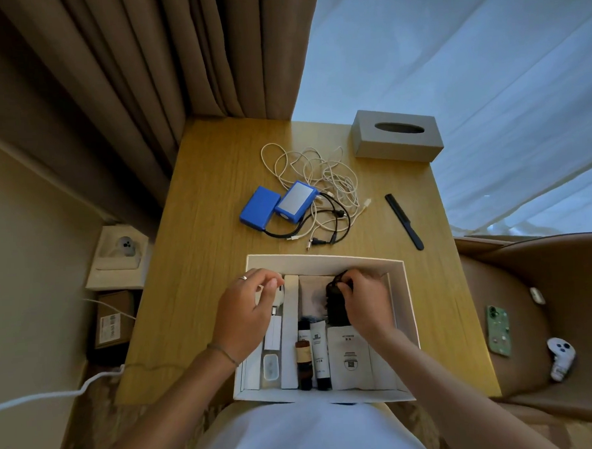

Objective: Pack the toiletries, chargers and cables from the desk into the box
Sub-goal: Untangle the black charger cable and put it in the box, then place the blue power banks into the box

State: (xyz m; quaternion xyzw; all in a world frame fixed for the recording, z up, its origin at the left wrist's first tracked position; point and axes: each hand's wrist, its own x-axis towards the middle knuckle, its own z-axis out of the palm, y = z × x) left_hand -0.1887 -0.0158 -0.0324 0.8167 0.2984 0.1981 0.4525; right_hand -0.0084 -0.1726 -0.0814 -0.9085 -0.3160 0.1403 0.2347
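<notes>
A white box (408, 307) sits at the desk's near edge. Inside lie a brown bottle (303, 356), a white tube (319, 351), white sachets (349, 355), a white plug adapter (271, 366) and white dividers. My left hand (244, 313) is in the box's left compartment, fingers closed on a white charger (280, 293). My right hand (363, 298) grips a bundled black cable (334, 301) at the box's far middle. Farther back on the desk lie two blue power packs (278, 203), a tangle of white and black cables (323, 188) and a black comb (404, 221).
A grey tissue box (398, 135) stands at the desk's far right corner. Curtains hang behind the desk. To the right, a brown chair (537, 280) holds a green phone (498, 330) and a white gadget (562, 358). A wall socket (126, 247) and white cable are on the left.
</notes>
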